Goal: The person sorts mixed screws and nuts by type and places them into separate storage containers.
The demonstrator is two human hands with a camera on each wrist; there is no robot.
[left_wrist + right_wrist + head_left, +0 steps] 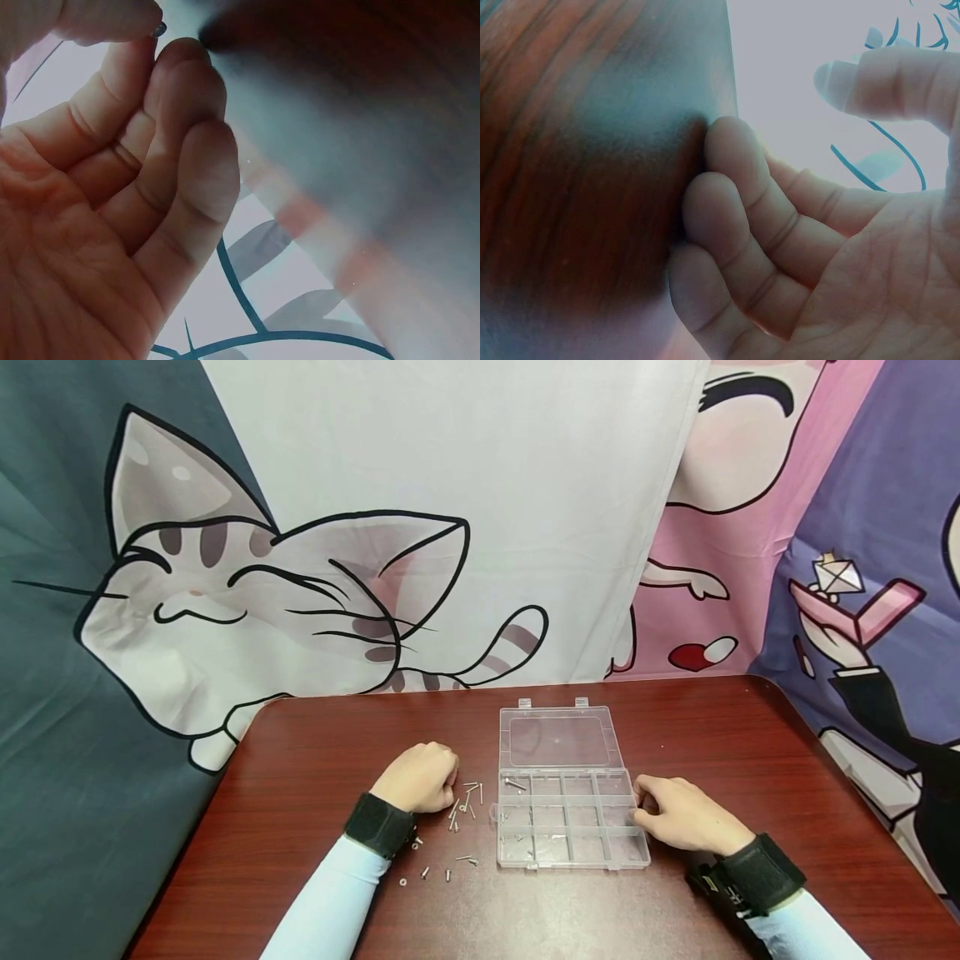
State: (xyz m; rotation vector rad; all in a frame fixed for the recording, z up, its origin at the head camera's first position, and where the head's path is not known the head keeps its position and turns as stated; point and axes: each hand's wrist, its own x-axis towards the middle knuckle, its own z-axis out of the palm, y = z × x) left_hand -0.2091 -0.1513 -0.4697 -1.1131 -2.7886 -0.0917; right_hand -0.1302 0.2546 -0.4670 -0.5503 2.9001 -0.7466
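My left hand (423, 777) is over the table just left of some loose screws (453, 808). In the left wrist view its thumb and index finger pinch a small dark metal piece (159, 30), mostly hidden by the fingertips. A clear plastic compartment box (573, 866) stands with its lid (558, 735) folded back. One long screw (514, 784) lies in its back left compartment, and smaller bits sit in the left column. Beside the box's right edge is my right hand (686, 814), fingertips resting on the table and thumb apart from them in the right wrist view.
More short screws (425, 872) and a small nut (402, 882) lie scattered left of the box, near the left forearm. The brown wooden table (600, 918) ends at the back against a printed cloth (480, 460).
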